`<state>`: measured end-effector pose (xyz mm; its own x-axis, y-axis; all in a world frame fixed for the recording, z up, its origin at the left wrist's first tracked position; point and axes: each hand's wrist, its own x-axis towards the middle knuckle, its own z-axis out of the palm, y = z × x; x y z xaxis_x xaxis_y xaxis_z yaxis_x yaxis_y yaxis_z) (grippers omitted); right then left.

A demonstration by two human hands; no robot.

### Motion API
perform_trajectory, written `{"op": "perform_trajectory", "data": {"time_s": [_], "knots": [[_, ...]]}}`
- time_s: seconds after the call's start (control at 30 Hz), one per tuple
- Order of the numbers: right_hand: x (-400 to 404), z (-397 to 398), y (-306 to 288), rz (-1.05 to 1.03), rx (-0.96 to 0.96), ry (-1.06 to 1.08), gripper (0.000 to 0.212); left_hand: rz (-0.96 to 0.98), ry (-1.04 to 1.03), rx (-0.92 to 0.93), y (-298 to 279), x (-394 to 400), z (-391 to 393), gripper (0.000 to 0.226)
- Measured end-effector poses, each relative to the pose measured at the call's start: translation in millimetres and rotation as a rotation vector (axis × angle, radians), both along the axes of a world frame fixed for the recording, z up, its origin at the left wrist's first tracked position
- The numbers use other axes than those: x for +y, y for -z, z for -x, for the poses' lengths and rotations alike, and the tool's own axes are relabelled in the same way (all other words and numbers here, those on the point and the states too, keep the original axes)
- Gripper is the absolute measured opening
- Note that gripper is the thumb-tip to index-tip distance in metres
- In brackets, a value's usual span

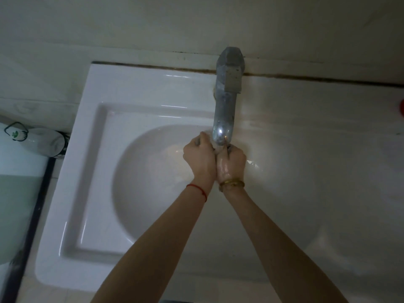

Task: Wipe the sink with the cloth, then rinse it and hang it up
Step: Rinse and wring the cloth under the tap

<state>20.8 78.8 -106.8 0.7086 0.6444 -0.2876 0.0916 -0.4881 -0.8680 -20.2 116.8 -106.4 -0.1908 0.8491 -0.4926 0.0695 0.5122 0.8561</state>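
Rinsing under the tap

Both fists, left hand (197, 155) and right hand (231, 159), are clenched together beneath the faucet (223, 127) over the sink (96, 132); the cloth seems bunched between them, barely visible. Next, I'd judge: wring it, then find somewhere to hang it.

I see a white sink (91, 162) with a round basin set in a square rim, butting the far wall. A dull metal tap (227, 99) stands on its far edge, right of centre. At the far right edge sits something red (401, 107), cut off.
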Motion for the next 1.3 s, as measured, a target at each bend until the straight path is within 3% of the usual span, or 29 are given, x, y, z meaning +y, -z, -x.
{"op": "perform_trajectory", "data": {"time_s": [0.07, 0.13, 0.23, 0.27, 0.37, 0.43, 0.5, 0.53, 0.6, 0.67, 0.73, 0.77, 0.87, 1.03, 1.13, 1.23, 1.3], "knots": [[-8.0, 0.0, -2.6, -0.086, -0.061, -0.081, 0.028, 0.182, -0.118, -0.117, -6.9, 5.3, -1.0, 0.039], [-11.7, -2.0, -0.3, -0.092, 0.065, -0.027, 0.03, 0.254, -0.111, -0.19, -14.5, 6.0, 1.2, 0.038], [-3.5, -12.1, -1.3, -0.17, 0.822, 0.305, 0.051, 0.145, 0.067, -0.227, -20.1, 1.5, 5.7, 0.017], [-3.8, -14.8, -2.4, -0.2, 0.971, 0.347, 0.05, 0.109, 0.146, -0.215, -22.4, -2.0, 7.9, 0.011], [-6.8, -14.7, -7.6, -0.195, 1.043, 0.287, 0.027, 0.048, 0.266, -0.151, -20.7, -8.0, 12.7, 0.038], [-9.6, -14.8, -8.0, -0.269, 1.165, 0.313, 0.041, 0.019, 0.214, -0.207, -23.1, -7.0, 17.5, 0.031], [-7.7, -17.2, -11.2, -0.275, 1.196, 0.345, 0.026, 0.024, 0.159, -0.315, -25.3, -7.4, 20.3, 0.017], [-5.9, -15.9, -13.0, -0.223, 1.186, 0.348, 0.022, 0.01, 0.158, -0.317, -26.3, -8.9, 21.2, 0.013], [-0.5, -11.0, -14.4, -0.071, 1.131, 0.314, 0.04, -0.045, 0.211, -0.243, -22.8, -13.1, 20.9, 0.006], [4.1, -3.6, -12.3, 0.135, 0.882, 0.233, 0.056, -0.118, 0.261, -0.166, -18.4, -17.9, 16.5, 0.014], [6.4, 1.0, -14.7, 0.259, 0.551, 0.118, 0.058, -0.179, 0.277, -0.097, -13.4, -20.4, 11.4, 0.02], [6.6, 2.5, -14.5, 0.273, 0.412, 0.096, 0.054, -0.2, 0.273, -0.081, -11.3, -20.3, 9.9, 0.024], [8.5, 1.2, -16.1, 0.194, 0.385, 0.203, 0.046, -0.173, 0.213, -0.084, -5.3, -14.4, 5.1, 0.031], [6.3, 7.1, -9.4, 0.153, 0.226, 0.18, 0.048, -0.131, 0.051, -0.055, -3.6, -3.0, -0.6, 0.053], [-2.7, 6.3, -6.5, 0.035, 0.072, 0.044, 0.047, 0.027, -0.031, -0.124, -12.0, 2.4, -4.2, 0.052], [-13.5, 0.6, -11.3, 0.045, -0.123, -0.135, 0.039, 0.277, -0.126, -0.205, -21.2, 5.6, -7.7, 0.05], [-21.2, -8.4, -19.6, 0.087, -0.15, -0.236, 0.051, 0.361, -0.099, -0.272, -24.6, 3.3, -6.2, 0.043]]}}
